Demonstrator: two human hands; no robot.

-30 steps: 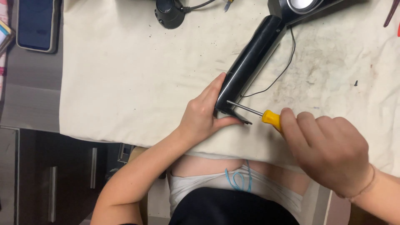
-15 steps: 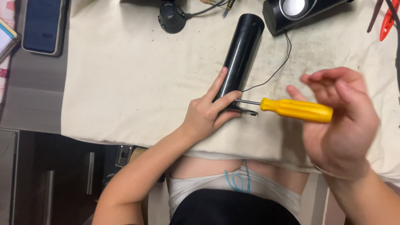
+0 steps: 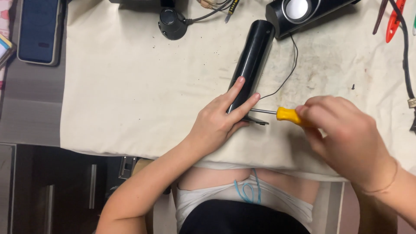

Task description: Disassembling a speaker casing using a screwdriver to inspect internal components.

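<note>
I take the long black cylinder (image 3: 252,60) as my landmark: it lies tilted on the stained cream cloth (image 3: 130,95) that covers the bench, its far end pointing up and away, its near end close to the body.

My left hand (image 3: 216,123) rests over the near end of the cylinder. The index and middle fingers (image 3: 236,89) stretch up along its side and are pressed against it, with the thumb tucked under by a small flat black piece at the base; the hand pins the cylinder down rather than wrapping all the way round it.

My right hand (image 3: 346,138) sits to the right of the cylinder's near end, fingers closed firmly round the yellow handle of a screwdriver (image 3: 284,114). The thin metal shaft runs left from the handle and its tip meets the cylinder's base, right under my left fingertips.

Beyond the cylinder's far end stands a black speaker (image 3: 299,12) with a pale round cone, and a thin black wire (image 3: 289,69) curls from it down past the cylinder's right side. To the upper left of the cylinder lies a round black knob (image 3: 172,24) with a cable. Far left of it, off the cloth, lies a dark phone (image 3: 39,30). Far to the right, red-handled tools (image 3: 393,19) lie at the top edge.
</note>
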